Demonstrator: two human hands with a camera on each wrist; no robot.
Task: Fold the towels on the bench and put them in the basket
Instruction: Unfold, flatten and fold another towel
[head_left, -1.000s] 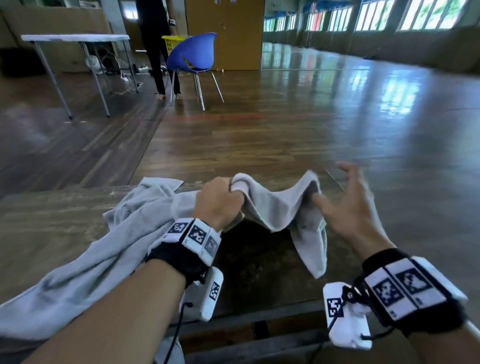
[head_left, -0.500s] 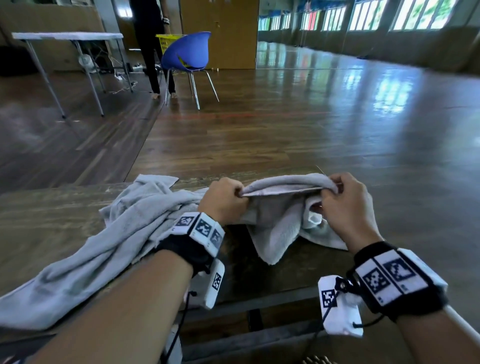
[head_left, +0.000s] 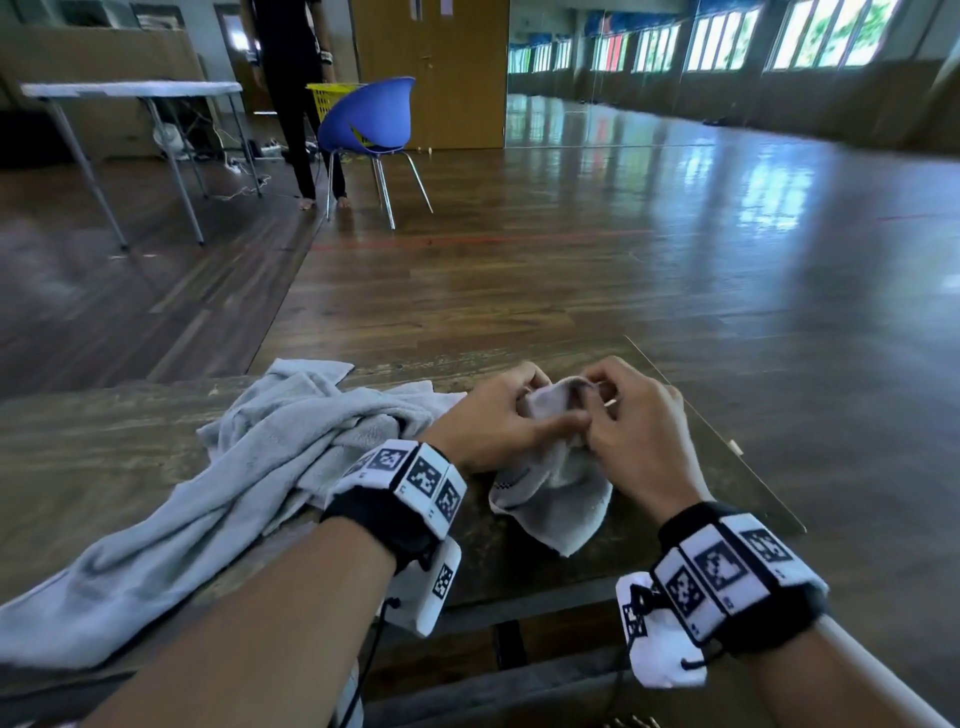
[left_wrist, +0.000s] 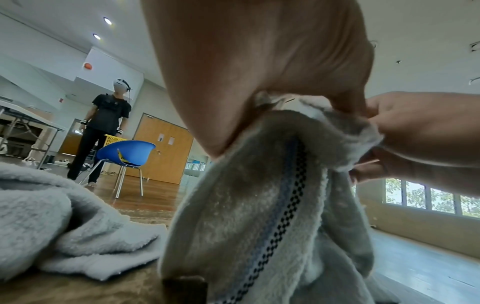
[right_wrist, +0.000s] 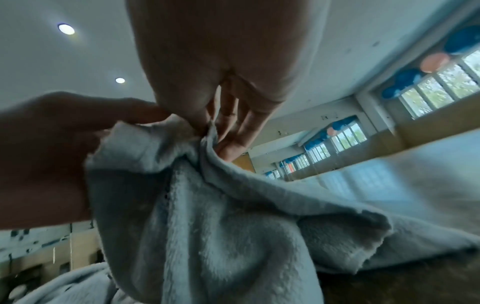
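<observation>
L hand (head_left: 498, 415): fingers curled, pinching top edge of small towel (head_left: 558, 499), touching R hand.
R hand (head_left: 636, 426): thumb + fingers clamped on same edge; both hands together near right end of worktop (head_left: 104, 457).
Small towel: held up off worktop, hangs bunched below hands; checkered stripe shows in L wrist view. Not yet a neat fold.
Big towel (head_left: 208, 493): crumpled on worktop, left of hands, untouched, unfolded.
Basket (head_left: 324, 98): yellow, far, behind blue chair (head_left: 371, 122), well apart from worktop; can't tell if it's the target or what's inside.
Progress: early, judging by this; no folded towel seen. Left: finish small fold, fold big one, carry both to basket.
</observation>
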